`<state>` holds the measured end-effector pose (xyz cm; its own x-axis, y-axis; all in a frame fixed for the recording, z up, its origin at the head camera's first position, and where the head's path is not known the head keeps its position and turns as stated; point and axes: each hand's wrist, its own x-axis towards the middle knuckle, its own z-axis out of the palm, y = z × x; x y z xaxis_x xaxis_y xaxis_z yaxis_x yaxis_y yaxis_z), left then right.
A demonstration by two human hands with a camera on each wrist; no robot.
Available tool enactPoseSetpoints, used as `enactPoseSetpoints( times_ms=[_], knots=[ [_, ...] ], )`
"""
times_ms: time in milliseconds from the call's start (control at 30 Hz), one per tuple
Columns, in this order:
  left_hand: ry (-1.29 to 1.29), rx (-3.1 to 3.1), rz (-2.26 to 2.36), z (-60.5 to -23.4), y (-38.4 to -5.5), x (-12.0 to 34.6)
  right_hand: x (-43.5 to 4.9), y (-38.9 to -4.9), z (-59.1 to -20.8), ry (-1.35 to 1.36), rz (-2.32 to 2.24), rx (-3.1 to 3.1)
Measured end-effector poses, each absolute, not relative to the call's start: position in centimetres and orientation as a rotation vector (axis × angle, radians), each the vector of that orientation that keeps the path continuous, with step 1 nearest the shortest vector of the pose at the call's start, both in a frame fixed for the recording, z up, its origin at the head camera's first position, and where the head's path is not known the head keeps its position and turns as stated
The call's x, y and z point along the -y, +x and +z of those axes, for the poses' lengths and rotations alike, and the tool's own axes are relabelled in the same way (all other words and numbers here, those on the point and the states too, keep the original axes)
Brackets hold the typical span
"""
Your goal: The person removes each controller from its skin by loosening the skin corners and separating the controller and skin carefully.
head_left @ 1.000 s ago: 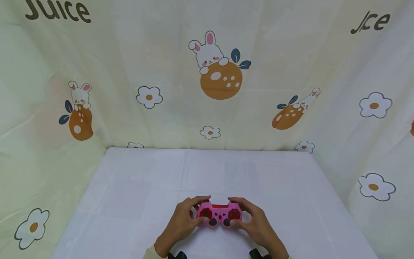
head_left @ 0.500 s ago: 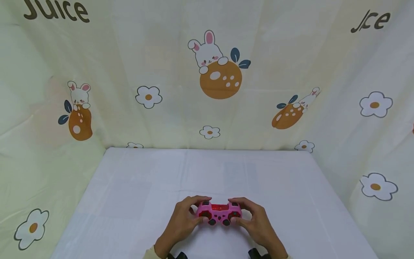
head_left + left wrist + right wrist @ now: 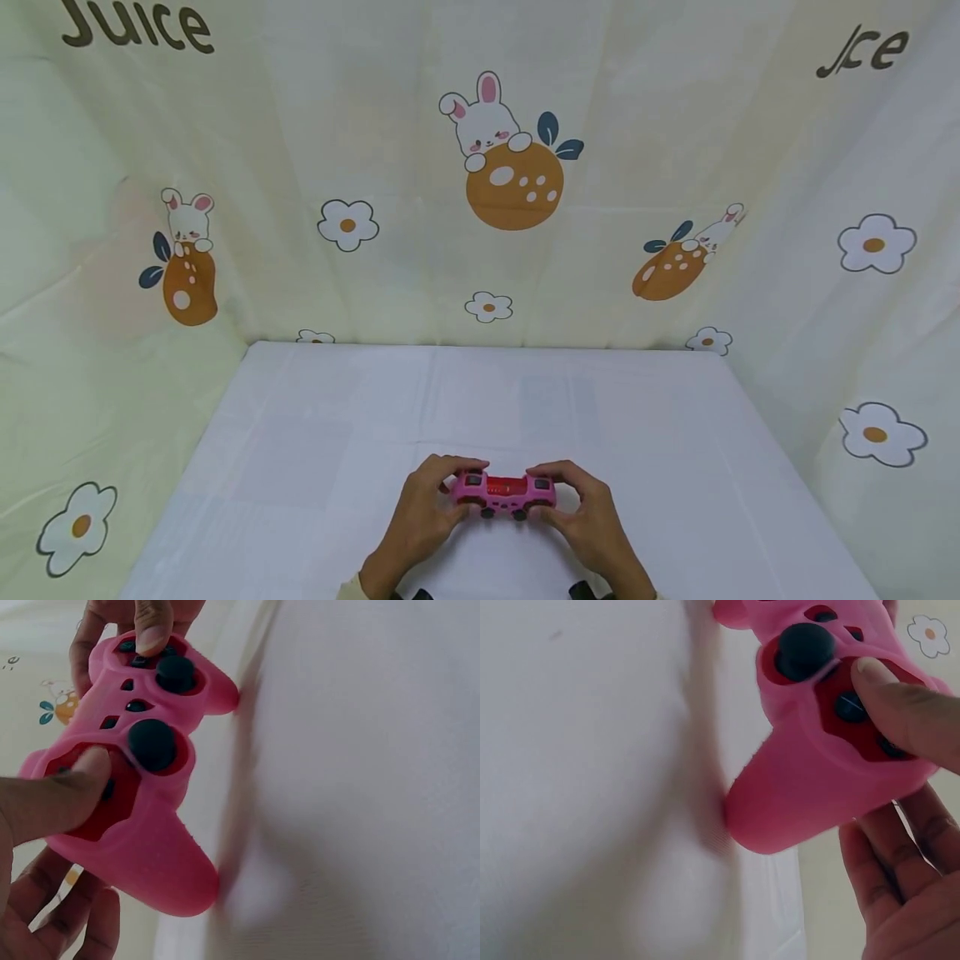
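A game controller (image 3: 506, 493) in a pink cover over a red body sits between my two hands, near the front middle of the table. Its top edge with the shoulder buttons faces the head camera. My left hand (image 3: 423, 508) grips the left end; in the left wrist view its thumb lies on the direction-button area beside a black thumbstick (image 3: 152, 745). At the other end my right hand (image 3: 588, 517) pinches the controller, thumb across the face buttons (image 3: 850, 706) in the right wrist view. The grip ends point down close to the white cloth.
A white cloth covers the table (image 3: 337, 417). Behind and at both sides hangs a cream curtain (image 3: 397, 125) printed with rabbits, oranges and flowers. Dark wrist-camera mounts (image 3: 581, 590) show at the bottom edge of the head view.
The controller has tilted so that its button face turns away from the head camera and its shoulder edge shows more. Both hands keep their hold at nearly the same place.
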<state>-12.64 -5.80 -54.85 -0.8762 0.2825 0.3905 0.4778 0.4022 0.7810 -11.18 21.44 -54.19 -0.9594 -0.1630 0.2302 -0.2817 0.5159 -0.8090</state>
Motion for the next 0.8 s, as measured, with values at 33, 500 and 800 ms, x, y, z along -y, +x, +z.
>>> enactPoseSetpoints(
  times_ms=[33, 500, 800],
  knots=[
    [-0.687, 2.459, -1.464, -54.9, -12.7, 5.8, -21.5, -11.2, -54.2, 0.388, 1.429, 2.634],
    [-0.762, 2.594, -1.439, -54.9, -12.6, 5.3, -22.4, -12.1, -52.7, 0.602, 1.458, 2.819],
    [-0.781, 2.653, -1.437, -55.1, -12.7, 5.3, -22.1, -14.0, -51.1, 0.938, 1.600, 2.866]
  ],
)
